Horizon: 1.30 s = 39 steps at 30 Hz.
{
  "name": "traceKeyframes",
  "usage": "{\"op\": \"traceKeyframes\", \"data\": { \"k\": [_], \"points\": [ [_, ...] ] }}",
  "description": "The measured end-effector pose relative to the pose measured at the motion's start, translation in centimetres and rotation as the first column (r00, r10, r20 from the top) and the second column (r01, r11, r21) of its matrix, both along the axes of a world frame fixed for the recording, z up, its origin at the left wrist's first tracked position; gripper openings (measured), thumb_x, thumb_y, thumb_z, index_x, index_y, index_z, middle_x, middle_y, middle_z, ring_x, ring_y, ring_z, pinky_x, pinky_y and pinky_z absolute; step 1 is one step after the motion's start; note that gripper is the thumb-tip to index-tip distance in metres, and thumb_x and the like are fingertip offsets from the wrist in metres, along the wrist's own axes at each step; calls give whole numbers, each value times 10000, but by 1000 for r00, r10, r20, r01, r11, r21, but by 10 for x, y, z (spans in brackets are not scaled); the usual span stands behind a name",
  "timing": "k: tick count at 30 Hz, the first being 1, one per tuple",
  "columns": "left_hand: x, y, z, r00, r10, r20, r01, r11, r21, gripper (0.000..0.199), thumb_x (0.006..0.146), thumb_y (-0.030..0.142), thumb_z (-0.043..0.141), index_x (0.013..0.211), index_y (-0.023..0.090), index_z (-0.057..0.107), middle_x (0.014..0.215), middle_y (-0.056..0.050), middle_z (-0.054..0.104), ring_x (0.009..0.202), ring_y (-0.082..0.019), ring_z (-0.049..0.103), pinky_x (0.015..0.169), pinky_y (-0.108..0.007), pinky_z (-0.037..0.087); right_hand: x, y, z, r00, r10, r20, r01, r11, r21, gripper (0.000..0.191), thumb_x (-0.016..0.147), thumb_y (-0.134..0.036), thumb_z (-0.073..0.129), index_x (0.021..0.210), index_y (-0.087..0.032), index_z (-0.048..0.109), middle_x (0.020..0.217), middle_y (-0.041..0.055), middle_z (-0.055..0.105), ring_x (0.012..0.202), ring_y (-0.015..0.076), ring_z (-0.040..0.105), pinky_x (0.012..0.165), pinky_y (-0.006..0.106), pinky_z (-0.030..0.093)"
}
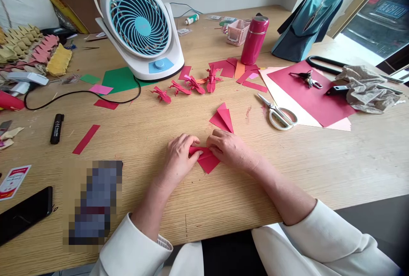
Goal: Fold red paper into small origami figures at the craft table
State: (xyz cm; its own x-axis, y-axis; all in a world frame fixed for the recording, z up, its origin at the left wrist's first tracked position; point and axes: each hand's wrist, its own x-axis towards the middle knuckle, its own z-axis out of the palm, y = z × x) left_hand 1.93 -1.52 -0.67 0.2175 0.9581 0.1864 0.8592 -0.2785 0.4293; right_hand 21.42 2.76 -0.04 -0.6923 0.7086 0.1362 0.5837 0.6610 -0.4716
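Observation:
A folded sheet of red paper (pixel 209 163) lies on the table between my hands, one corner pointing toward me. My left hand (pixel 182 154) pinches its left end, the thumb resting on top. At the right end, my right hand (pixel 230 148) has its fingers closed on the same paper, partly hiding it. Just beyond my right hand sits another folded red paper piece (pixel 223 118) with fan-like pleats. Farther off stands a row of several small red origami figures (pixel 194 85).
White-handled scissors (pixel 281 116) lie right of the pleated piece, beside red and cream sheets (pixel 306 93). A fan (pixel 140 24) stands behind the figures, its black cord (pixel 83 92) running left. A magenta thermos (pixel 254 39), teal bag (pixel 306 24), black marker (pixel 56 129) and phone (pixel 25 214) surround the work.

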Motion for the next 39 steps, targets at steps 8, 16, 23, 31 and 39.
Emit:
{"op": "traceKeyframes", "data": {
  "k": [8,16,23,31,39],
  "points": [
    [3,-5,8,992,-79,-99,85,994,62,63,890,184,605,843,212,637,889,-21,656,882,-197,588,826,-359,417,1,-2,3,998,61,18,-62,998,33,218,938,-92,491,857,-136,688,833,64,562,786,158,493,721,265,377],
    [23,-45,7,962,-151,-227,189,969,159,266,951,198,495,1192,202,609,1157,-77,686,1047,-229,613,986,-430,423,3,-7,13,990,86,110,-88,996,21,214,941,-115,492,876,-142,694,851,78,598,801,175,524,777,299,384],
    [29,-61,-8,949,-102,-299,167,966,198,372,971,250,479,1327,169,548,1345,-107,610,1202,-258,561,967,-410,473,5,-31,22,958,57,281,-83,994,78,242,868,-44,483,989,-143,668,960,105,634,824,214,577,807,366,422],
    [30,-63,-6,924,-125,-362,189,971,145,429,929,152,466,1348,174,555,1441,-116,528,1232,-279,542,971,-425,488,16,-69,-2,981,-21,191,-27,969,247,423,934,-140,459,1350,-145,535,1403,155,543,1282,276,496,1138,509,292],
    [37,-69,-4,909,-68,-412,141,978,151,436,947,188,444,1371,135,534,1426,-122,544,1270,-288,524,996,-430,459,16,-86,-13,981,-93,172,54,974,220,537,983,-320,448,1468,-94,401,1562,152,342,1435,276,322,1196,512,196]
  ]
}}
